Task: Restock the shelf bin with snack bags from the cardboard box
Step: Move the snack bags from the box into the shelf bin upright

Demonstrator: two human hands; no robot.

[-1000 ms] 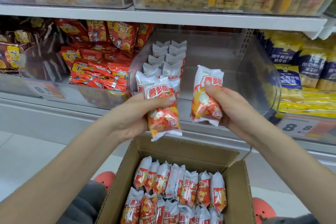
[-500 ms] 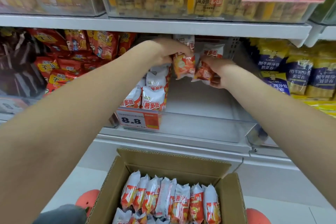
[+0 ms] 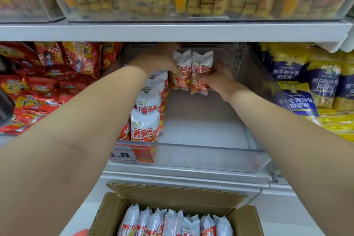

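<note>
Both arms reach deep into the clear plastic shelf bin (image 3: 210, 156). My left hand (image 3: 161, 59) grips a white and orange snack bag (image 3: 181, 70), held upright at the back of the bin. Right beside it, my right hand (image 3: 220, 78) grips a second snack bag (image 3: 201, 72), also upright. The two bags touch side by side. A row of the same bags (image 3: 145, 128) stands along the bin's left side. Below, the open cardboard box (image 3: 178, 195) holds several more bags (image 3: 172, 224).
A white shelf board (image 3: 172, 30) runs just above my hands, with clear bins of yellow sticks on it. Red snack bags (image 3: 57, 82) fill the bin to the left, blue and yellow packs (image 3: 316, 86) the one to the right. A price tag (image 3: 132, 154) hangs on the bin front.
Both hands lifted their bags from above the box, carried them into the bin and pushed them to its back; the bags now stand upright together.
</note>
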